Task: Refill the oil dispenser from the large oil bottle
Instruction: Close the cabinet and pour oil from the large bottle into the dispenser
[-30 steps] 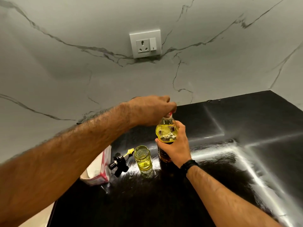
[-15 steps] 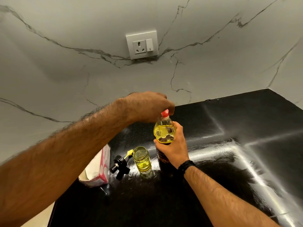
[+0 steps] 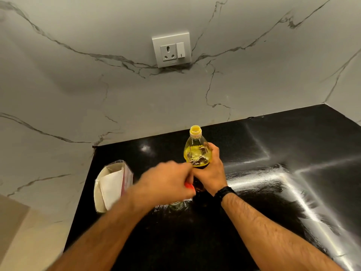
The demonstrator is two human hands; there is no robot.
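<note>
Large oil bottle (image 3: 197, 153): uncapped, probably heavy, slick | right hand (image 3: 212, 171) wraps shoulder; regrip lower | left hand (image 3: 168, 182) curled round red cap (image 3: 189, 186) | dispenser hidden.

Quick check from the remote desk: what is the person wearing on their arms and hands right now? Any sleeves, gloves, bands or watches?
Both forearms are bare, with no sleeves in view, and both carry visible hair. No gloves on either of the hands, and no rings can be made out. The right hand has a black band around its wrist; whether it is a watch cannot be told. The left hand is motion-blurred, its wrist apparently bare.
</note>
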